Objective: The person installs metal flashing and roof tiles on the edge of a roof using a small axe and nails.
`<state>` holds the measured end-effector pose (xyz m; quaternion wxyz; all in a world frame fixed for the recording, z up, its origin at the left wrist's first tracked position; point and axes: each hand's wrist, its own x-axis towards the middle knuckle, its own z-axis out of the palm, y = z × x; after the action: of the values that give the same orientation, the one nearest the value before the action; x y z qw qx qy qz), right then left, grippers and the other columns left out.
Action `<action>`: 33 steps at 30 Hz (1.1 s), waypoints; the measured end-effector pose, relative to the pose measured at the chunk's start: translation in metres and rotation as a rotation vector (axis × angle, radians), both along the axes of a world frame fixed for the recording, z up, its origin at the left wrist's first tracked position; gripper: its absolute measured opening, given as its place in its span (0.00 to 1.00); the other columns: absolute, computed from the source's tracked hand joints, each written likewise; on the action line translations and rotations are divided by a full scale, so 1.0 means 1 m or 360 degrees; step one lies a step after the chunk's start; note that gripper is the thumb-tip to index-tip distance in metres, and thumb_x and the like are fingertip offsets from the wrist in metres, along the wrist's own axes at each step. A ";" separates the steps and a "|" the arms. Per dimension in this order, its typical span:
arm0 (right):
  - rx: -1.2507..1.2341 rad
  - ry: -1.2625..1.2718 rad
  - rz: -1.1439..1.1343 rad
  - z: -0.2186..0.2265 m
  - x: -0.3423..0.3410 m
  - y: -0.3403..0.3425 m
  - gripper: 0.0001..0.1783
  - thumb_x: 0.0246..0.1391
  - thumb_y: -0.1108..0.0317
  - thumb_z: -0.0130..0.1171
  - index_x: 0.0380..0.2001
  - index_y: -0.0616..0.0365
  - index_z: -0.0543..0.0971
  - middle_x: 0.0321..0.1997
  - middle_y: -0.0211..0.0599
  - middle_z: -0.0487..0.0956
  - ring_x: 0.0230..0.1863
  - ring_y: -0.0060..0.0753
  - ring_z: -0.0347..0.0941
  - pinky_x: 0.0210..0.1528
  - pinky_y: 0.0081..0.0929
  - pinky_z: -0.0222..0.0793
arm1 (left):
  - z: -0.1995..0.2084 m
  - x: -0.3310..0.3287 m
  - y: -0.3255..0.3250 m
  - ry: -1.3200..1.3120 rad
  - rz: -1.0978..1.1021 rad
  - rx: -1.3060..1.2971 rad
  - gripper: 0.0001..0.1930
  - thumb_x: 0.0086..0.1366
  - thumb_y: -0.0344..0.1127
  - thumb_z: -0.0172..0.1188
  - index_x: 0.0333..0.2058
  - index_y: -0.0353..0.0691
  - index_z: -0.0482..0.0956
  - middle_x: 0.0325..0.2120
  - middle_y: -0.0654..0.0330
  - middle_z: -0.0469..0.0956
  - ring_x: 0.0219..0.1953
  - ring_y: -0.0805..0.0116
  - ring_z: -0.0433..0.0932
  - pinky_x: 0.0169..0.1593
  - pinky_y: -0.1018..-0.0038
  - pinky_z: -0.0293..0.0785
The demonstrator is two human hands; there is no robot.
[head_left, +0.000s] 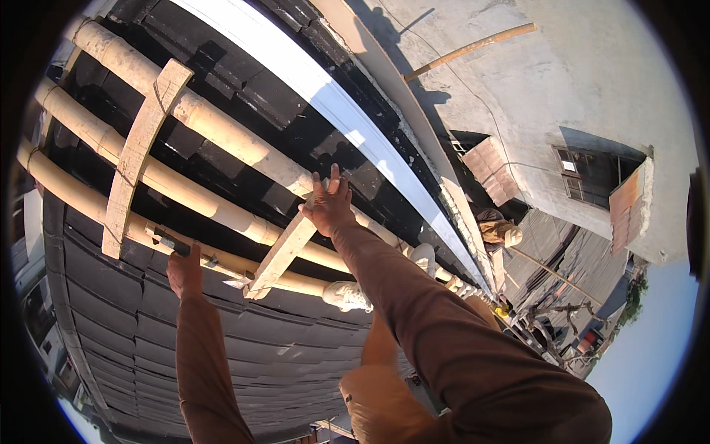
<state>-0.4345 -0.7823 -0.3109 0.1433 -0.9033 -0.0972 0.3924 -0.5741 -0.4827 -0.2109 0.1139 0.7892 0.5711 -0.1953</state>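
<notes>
A ladder-like frame of bamboo poles (214, 133) and flat wooden crosspieces (137, 159) lies over a dark tiled roof (103, 274). My left hand (185, 272) is closed around a small tool (164, 240) with a dark grip and a metal end, beside the nearest pole. The fingers hide part of it, so its exact kind is unclear. My right hand (330, 203) rests with fingers apart on the farthest pole, at the top end of another crosspiece (285, 250). A small pale pointed piece (237, 283) sits by that crosspiece's lower end.
My light shoes (347, 296) are on the frame. Beyond it runs a long white metal strip (347, 122). A grey wall (518, 96) with windows rises at the right. Another person in a hat (510, 235) is lower down, near a corrugated roof (543, 244).
</notes>
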 end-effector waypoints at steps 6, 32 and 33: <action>0.0067 0.0051 -0.0074 0.006 0.006 -0.007 0.52 0.59 0.40 0.61 0.78 0.41 0.47 0.82 0.49 0.24 0.80 0.67 0.33 0.78 0.62 0.38 | 0.006 -0.008 -0.013 -0.0063 0.0044 0.0134 0.35 0.57 0.60 0.61 0.45 0.28 0.82 0.43 0.37 0.83 0.48 0.38 0.82 0.52 0.50 0.75; 0.0364 0.0035 -0.0129 -0.004 0.006 -0.025 0.51 0.60 0.42 0.61 0.78 0.42 0.47 0.83 0.48 0.27 0.80 0.66 0.36 0.76 0.63 0.43 | 0.012 0.204 -0.079 -0.1199 -0.0284 -0.1041 0.13 0.62 0.36 0.64 0.44 0.42 0.74 0.37 0.67 0.73 0.41 0.75 0.69 0.52 0.74 0.65; 0.0364 0.0031 -0.0107 -0.006 0.002 -0.022 0.51 0.61 0.42 0.61 0.78 0.42 0.47 0.83 0.48 0.27 0.80 0.65 0.36 0.76 0.64 0.44 | 0.007 0.210 -0.077 -0.1075 -0.0210 -0.1081 0.12 0.64 0.39 0.62 0.42 0.42 0.75 0.35 0.67 0.72 0.40 0.75 0.69 0.49 0.73 0.66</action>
<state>-0.4321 -0.8043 -0.3167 0.2595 -0.8800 -0.1096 0.3825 -0.3641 -0.5601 -0.2035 0.5316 0.7612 0.3547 -0.1104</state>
